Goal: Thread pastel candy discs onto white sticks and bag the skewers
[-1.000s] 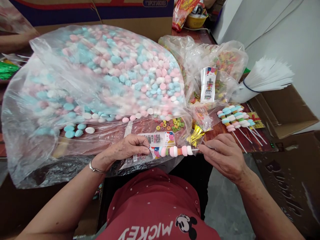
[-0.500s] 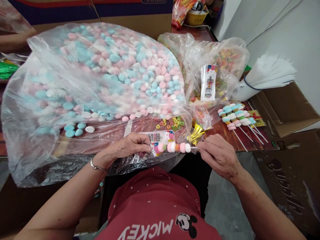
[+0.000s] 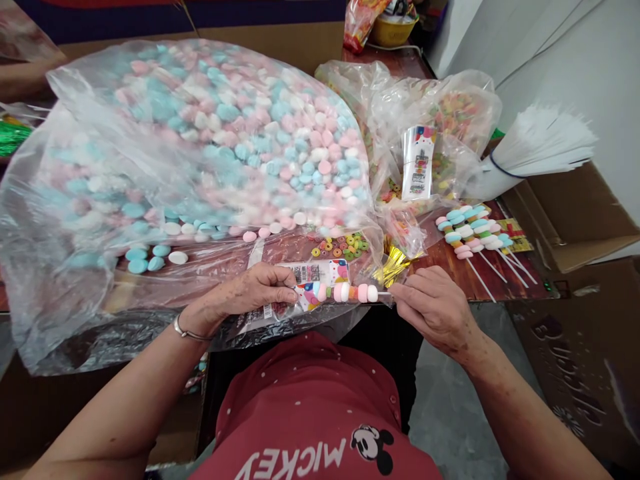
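A marshmallow skewer [image 3: 345, 292], with pink, white and blue marshmallows and small gummy rings on a white stick, lies level in front of me. My right hand [image 3: 430, 307] is closed on its bare stick at the right end. In my left hand [image 3: 260, 291], thumb and fingers pinch a printed plastic wrapper [image 3: 307, 296] with coloured dots, at the skewer's left end. The wrapper meets the leftmost marshmallows; how far it covers them I cannot tell. Just behind lie more printed wrappers [image 3: 317, 272] and a bunch of gold twist ties [image 3: 394, 265].
A large clear bag of marshmallows [image 3: 240, 147] fills the table's left. Loose gummy rings [image 3: 345, 245] lie before it. To the right are finished skewers [image 3: 470, 230], a wrapper stack [image 3: 419, 163] on a gummy bag, and a container of white sticks [image 3: 540, 147]. Another person's arm [image 3: 25, 79] shows far left.
My left hand has shifted slightly left with the wrapper, and more of the wrapper and a blue marshmallow show. The skewer and my right hand have moved a little left.
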The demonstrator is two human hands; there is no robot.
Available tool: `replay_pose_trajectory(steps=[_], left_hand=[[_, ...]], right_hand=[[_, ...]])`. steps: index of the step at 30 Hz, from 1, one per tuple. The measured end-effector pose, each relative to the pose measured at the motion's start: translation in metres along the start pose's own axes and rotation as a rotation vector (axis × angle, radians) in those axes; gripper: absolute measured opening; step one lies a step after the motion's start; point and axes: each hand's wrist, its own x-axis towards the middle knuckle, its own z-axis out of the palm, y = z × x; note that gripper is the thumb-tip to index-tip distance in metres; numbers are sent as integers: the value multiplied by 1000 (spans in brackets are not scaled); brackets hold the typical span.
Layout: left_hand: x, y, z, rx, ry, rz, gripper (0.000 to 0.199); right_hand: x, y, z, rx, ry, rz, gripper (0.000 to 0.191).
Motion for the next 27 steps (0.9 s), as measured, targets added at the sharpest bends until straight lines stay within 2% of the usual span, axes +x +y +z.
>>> replay_pose_trajectory(steps=[8, 11, 21, 27], left_hand=[[3, 4, 3, -19, -49, -43, 29], [3, 6, 3, 18, -37, -33, 29], [2, 11, 0, -43, -5, -9, 29], [5, 4, 1, -66, -41, 7, 28]], right_hand=[[1, -3, -3, -65, 35, -105, 14], [0, -5, -1, -64, 38, -76, 15], [-5, -6, 8, 181, -52, 48, 21], [-5, -4, 11, 141, 59, 6, 16]])
